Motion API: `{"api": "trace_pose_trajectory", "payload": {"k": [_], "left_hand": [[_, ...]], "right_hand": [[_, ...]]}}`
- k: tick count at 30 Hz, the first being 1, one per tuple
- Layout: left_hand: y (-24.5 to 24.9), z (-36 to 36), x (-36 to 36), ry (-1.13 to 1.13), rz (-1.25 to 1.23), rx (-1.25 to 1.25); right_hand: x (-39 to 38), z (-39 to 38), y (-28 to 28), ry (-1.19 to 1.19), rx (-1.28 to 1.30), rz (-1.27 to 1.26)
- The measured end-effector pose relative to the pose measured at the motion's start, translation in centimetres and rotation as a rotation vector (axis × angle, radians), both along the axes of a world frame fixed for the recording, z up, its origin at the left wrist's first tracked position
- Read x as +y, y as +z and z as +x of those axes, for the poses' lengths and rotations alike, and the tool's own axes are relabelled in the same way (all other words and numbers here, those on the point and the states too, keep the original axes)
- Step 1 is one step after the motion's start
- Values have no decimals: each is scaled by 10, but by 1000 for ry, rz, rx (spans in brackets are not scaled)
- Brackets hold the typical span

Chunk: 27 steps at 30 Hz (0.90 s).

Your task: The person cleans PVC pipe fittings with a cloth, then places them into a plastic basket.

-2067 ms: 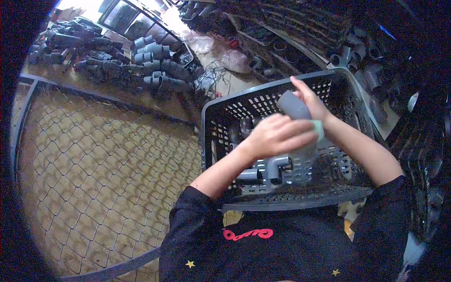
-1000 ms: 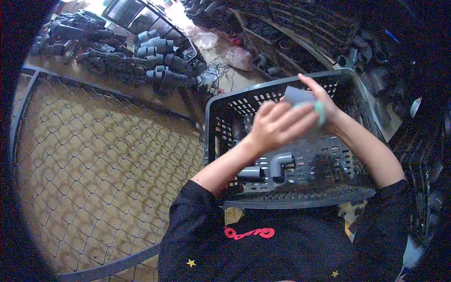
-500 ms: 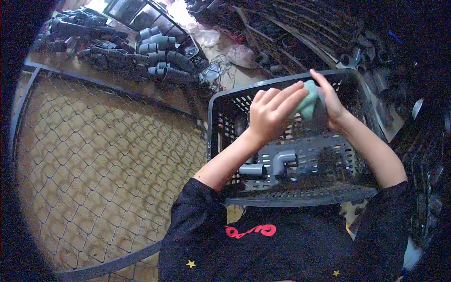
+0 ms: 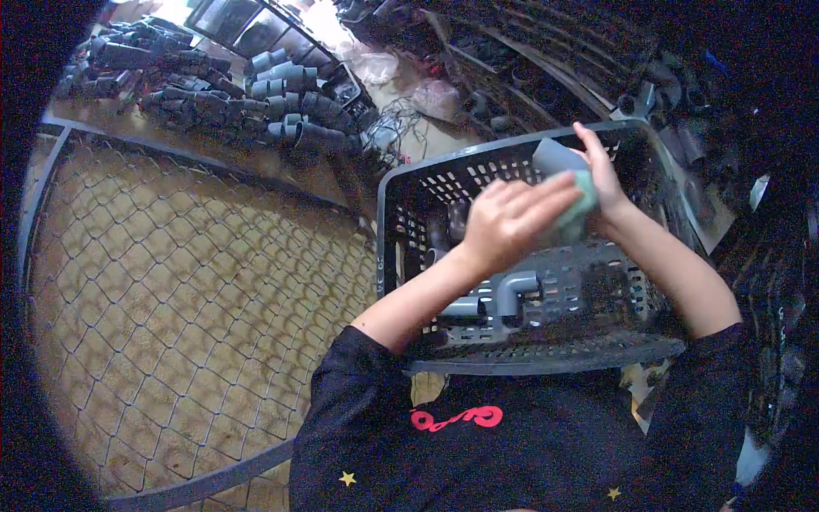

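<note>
Over a black plastic basket (image 4: 546, 368), my left hand (image 4: 503, 224) presses a green cloth (image 4: 582, 200) with its fingers together. Its outline is slightly blurred. My right hand (image 4: 604, 183) grips a grey pipe fitting (image 4: 559, 156) from the right side, thumb pointing up. The cloth lies against the fitting between both hands and hides the fitting's lower part. On the basket's floor below lie a grey elbow fitting (image 4: 515, 290) and a straight grey piece (image 4: 465, 307), partly behind my left forearm. Darker fittings show at the basket's left inside.
A wire-mesh frame (image 4: 188, 316) stands to the left of the basket. Heaps of grey pipe fittings (image 4: 290, 94) lie at the back left. Plastic bags (image 4: 437, 98) and tangled strings are behind the basket. Dark stacked material fills the back right.
My left hand has moved slightly down and to the right with the cloth. The fitting's upper end now shows above the cloth, where the cloth covered it before.
</note>
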<state>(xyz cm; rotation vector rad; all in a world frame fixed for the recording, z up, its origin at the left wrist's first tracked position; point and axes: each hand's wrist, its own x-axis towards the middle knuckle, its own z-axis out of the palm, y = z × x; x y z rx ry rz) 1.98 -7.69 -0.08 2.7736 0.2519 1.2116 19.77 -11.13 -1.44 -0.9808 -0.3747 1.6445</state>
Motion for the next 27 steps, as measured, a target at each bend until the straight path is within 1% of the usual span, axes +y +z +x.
{"api": "trace_pose_trajectory", "payload": {"k": [2, 3, 4, 5, 6, 7, 8, 10, 11, 12, 14, 16, 17, 18, 21, 24, 25, 26, 27], "left_hand": [[1, 2, -6, -47, 75, 65], [2, 1, -1, -47, 129, 101], [-3, 3, 7, -36, 154, 38], [-3, 3, 14, -3, 141, 15], [-2, 2, 19, 31, 129, -7], [-1, 3, 22, 20, 121, -50], [-1, 2, 21, -15, 138, -35], [0, 1, 12, -85, 173, -9], [3, 0, 6, -127, 175, 36], [2, 0, 3, -152, 196, 62], [2, 0, 5, -159, 229, 79], [2, -1, 11, -82, 223, 52], [-1, 0, 16, -43, 177, 2], [5, -3, 18, 24, 118, 31], [-1, -1, 28, 81, 53, -96], [1, -6, 19, -11, -49, -14], [4, -7, 15, -91, -73, 40], [8, -7, 11, -125, -19, 104], [9, -7, 12, -137, -12, 134]], "right_hand": [[1, 5, -10, 3, -45, -94], [1, 2, -9, 37, 4, -86], [-1, -1, -8, 70, 52, -79], [-2, 4, -17, 185, 98, -39], [-8, -9, 9, 82, -57, -125], [-7, -10, 8, 49, -45, -87], [-5, -10, 6, 18, -34, -50], [4, 0, -3, -61, -108, 44], [6, 7, -7, -96, -51, 36], [7, 18, -4, 28, -30, 148], [6, 18, -6, -41, -77, 125], [6, 8, -4, -84, -114, -13], [6, 8, -15, 16, -77, 32], [6, 16, -26, 211, -55, 108], [-9, -19, 18, -18, -105, 90], [-7, -13, 23, -56, -304, 75], [-3, -6, 21, -57, -260, 73], [-3, -4, 20, -98, -332, 106], [-3, -6, 24, -136, -354, 79]]}}
